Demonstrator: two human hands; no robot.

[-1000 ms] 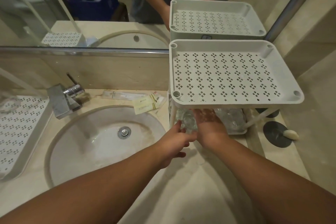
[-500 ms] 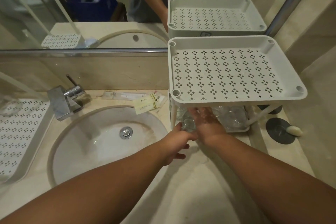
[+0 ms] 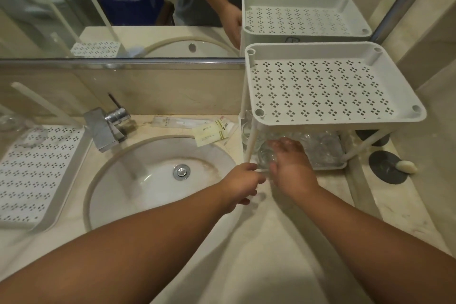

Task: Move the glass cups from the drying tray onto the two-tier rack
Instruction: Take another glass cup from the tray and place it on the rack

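Under the top shelf of the white perforated plastic two-tier rack (image 3: 330,91), right hand (image 3: 291,168) reaching into the lower tier, fingers draped over a clear glass cup (image 3: 267,157) at the front left corner, touching it; whether actually clamped round it, cannot tell from this angle. Left hand (image 3: 240,185) just beside, at the front rim of the lower shelf close to the rack's white front-left leg (image 3: 251,145), fingers curled, tips apparently at the rim or the base of that same cup — grip unclear. Both hands close together, nearly touching. More clear glass cups (image 3: 323,148) packed behind on the lower tier, blurred through the shelf shadow. Far left, white perforated drying tray (image 3: 37,175) on the beige marble counter (image 3: 246,254), with a clear glass (image 3: 32,136) near its back edge. Between tray and rack, round white sink basin (image 3: 148,180) with chrome tap (image 3: 108,126). Paper sachets (image 3: 212,132) lying behind the basin. Right of the rack, dark round soap dish (image 3: 387,166) with a pale soap bar (image 3: 407,166) at its edge.
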